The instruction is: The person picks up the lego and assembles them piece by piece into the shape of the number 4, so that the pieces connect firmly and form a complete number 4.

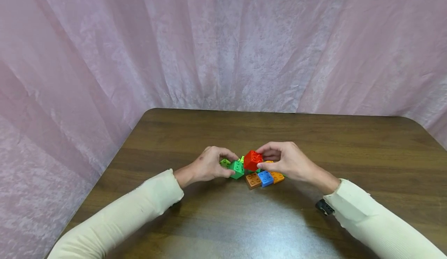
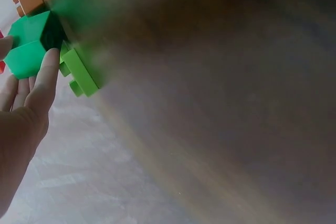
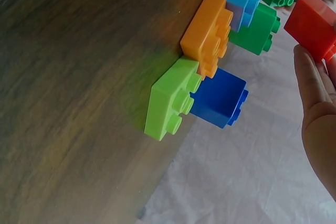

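Pinches a green studded toy brick [image 1: 237, 169] in the left hand's [image 1: 211, 164] grip and grasps a red studded toy brick [image 1: 252, 160] in the right hand's [image 1: 290, 162] grip, just below centre in the head frame. Has a brown brick [image 1: 253, 181], a light-blue brick [image 1: 265, 178] and an orange brick [image 1: 278, 178] lower down, on the bench [image 1: 174, 134].

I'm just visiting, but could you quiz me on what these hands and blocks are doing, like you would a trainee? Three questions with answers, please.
1. What colour is the block in the right hand?
2. True or false: the left hand holds nothing.
3. Fill in: the light blue block sits between the brown block and the ___ block.

Key:
1. Red block.
2. False: it holds a green block.
3. Orange.
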Demonstrator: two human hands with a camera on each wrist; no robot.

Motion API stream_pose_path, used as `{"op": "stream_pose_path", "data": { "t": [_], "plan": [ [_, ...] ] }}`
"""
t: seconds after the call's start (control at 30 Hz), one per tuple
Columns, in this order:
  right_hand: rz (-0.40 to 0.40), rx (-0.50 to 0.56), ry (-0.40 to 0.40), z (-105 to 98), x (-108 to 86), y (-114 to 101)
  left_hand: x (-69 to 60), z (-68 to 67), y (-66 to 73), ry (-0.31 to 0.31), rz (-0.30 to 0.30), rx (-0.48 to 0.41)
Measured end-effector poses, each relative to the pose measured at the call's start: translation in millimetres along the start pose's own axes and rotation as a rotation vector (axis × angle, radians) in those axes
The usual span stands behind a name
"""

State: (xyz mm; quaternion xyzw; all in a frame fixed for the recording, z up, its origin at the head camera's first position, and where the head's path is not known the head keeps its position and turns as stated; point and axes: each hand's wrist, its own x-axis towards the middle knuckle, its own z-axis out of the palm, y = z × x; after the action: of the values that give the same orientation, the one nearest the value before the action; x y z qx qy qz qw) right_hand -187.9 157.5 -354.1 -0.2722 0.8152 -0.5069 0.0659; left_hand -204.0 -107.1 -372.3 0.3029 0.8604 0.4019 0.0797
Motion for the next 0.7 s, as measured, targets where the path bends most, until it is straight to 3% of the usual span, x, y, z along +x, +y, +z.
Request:
{"op": "stream_pose_path", "data": {
  "t": [0.7],
  "plan": [
    [-0.005, -0.026, -0.015, 9, 12.9, -1, 6.2, -2.7, -5.4, -0.013, -0.055, -0.008]
  ]
}}
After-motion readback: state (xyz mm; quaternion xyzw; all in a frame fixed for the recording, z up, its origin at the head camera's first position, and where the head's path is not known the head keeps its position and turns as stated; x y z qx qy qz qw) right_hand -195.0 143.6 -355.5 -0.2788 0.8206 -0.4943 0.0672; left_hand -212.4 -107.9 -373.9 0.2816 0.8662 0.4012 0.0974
